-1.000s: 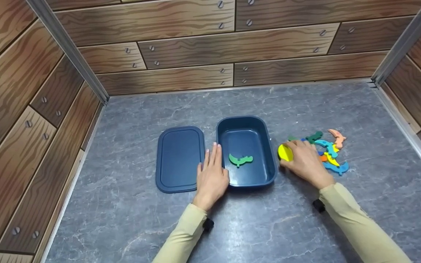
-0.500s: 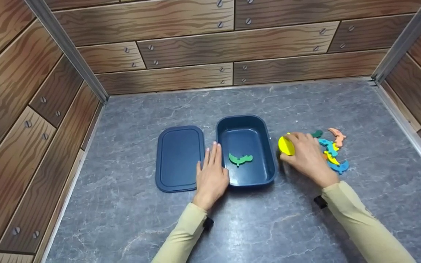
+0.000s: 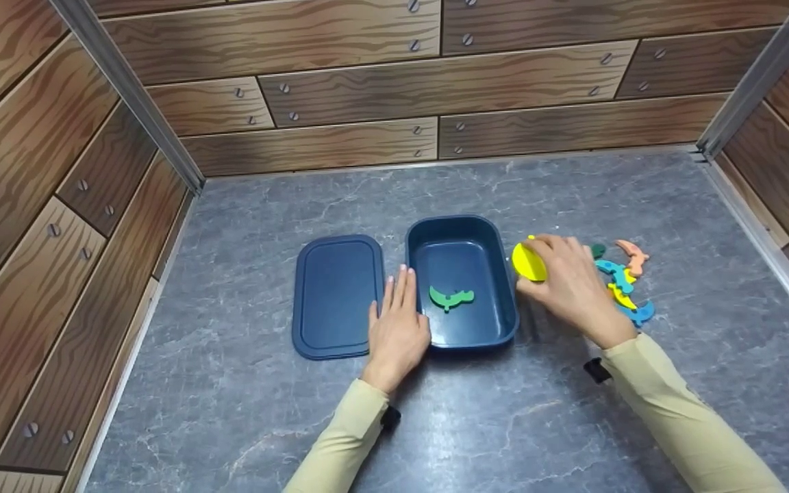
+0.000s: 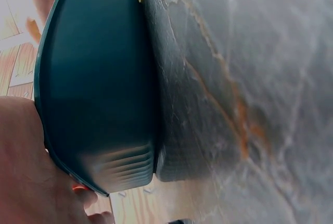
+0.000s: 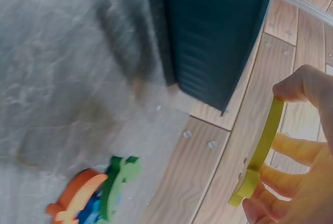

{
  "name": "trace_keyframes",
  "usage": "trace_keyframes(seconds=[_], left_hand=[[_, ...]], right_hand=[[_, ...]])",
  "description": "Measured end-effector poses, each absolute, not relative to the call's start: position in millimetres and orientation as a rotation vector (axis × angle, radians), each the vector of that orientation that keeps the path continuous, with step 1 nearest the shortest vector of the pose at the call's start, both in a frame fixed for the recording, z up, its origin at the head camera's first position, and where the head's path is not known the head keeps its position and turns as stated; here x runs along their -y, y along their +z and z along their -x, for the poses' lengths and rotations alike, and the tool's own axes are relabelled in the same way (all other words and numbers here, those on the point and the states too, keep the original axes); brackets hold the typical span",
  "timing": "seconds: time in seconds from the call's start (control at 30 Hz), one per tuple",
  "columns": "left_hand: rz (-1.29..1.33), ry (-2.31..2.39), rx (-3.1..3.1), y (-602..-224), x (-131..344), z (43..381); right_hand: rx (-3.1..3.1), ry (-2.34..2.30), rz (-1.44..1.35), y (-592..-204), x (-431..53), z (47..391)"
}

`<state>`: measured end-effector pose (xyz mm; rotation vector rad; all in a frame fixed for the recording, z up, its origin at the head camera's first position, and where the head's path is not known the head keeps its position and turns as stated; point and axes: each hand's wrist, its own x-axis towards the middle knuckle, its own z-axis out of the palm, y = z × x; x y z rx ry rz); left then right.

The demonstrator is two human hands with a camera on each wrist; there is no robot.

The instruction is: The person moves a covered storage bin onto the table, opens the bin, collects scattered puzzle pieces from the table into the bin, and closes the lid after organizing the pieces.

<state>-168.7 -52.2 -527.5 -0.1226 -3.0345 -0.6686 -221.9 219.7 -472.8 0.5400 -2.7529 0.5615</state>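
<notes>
My R hand (image 3: 572,284) pinches yellow toy (image 3: 529,263) nr box (image 3: 459,263) w/ green toy (image 3: 448,299) in; L hand (image 3: 398,335), fingers straight, touching box.

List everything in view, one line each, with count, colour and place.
Box: one, dark blue, lidless, mid-table
Lid: one, dark blue, flat on the table left of the box
Green piece: one, green, inside the box
Yellow piece: one, yellow, pinched in the right hand
Loose pieces: at least five, partly hidden; salmon, turquoise, yellow, blue, dark green; right of the box
Table: one, grey marbled, beneath everything
Walls: three, brown plank pattern, left, back and right
Corner posts: two, grey, back corners
Wrist devices: two, black, one per wrist
Sleeves: two, pale yellow-green, on both arms
Hands: two; left hand beside the box's left wall, right hand right of it
</notes>
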Motion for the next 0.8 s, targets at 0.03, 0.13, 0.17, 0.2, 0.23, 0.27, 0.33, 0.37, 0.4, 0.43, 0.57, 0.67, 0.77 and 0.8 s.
trace_keyframes(seconds=[0.03,0.13,0.17,0.2,0.23,0.27,0.33,0.37,0.4,0.43,0.57,0.67,0.77,0.8], left_hand=[[0.122,-0.669,3.034,-527.4,52.1,168.7],[0.12,-0.668,3.036,-527.7,52.2,168.4],[0.121,-0.67,3.035,-528.1,52.2,168.4],[0.121,-0.672,3.034,-528.5,52.2,168.4],[0.122,-0.677,3.034,-528.9,52.2,168.3],[0.122,-0.677,3.036,-529.4,52.2,168.3],[0.124,-0.678,3.036,-529.8,52.0,168.4],[0.126,-0.679,3.033,-530.0,51.9,168.5],[0.128,-0.68,3.033,-529.9,51.8,168.7],[0.129,-0.681,3.031,-529.8,51.7,168.8],[0.13,-0.681,3.035,-529.1,51.8,169.2],[0.128,-0.669,3.037,-528.5,52.5,169.5],[0.13,-0.656,3.031,-527.9,53.0,169.9],[0.132,-0.654,3.03,-527.8,53.0,170.0]], right_hand=[[2.754,0.56,-0.543,-471.1,-217.8,221.5],[2.758,0.551,-0.552,-466.5,-212.0,219.9],[2.759,0.552,-0.557,-465.3,-210.1,219.5],[2.761,0.551,-0.563,-464.1,-208.1,219.0],[2.761,0.552,-0.57,-462.9,-206.1,218.5],[2.76,0.552,-0.576,-461.7,-204.1,218.2],[2.759,0.547,-0.589,-459.2,-199.9,217.6],[2.758,0.543,-0.595,-457.9,-197.8,217.3],[2.757,0.539,-0.601,-456.6,-195.7,217.1],[2.757,0.536,-0.609,-455.4,-193.5,217.2],[2.751,0.538,-0.654,-452.0,-184.9,217.8],[2.732,0.557,-0.703,-451.0,-177.8,218.3],[2.717,0.565,-0.738,-451.4,-170.5,219.4],[2.716,0.569,-0.745,-452.0,-168.3,219.8]])
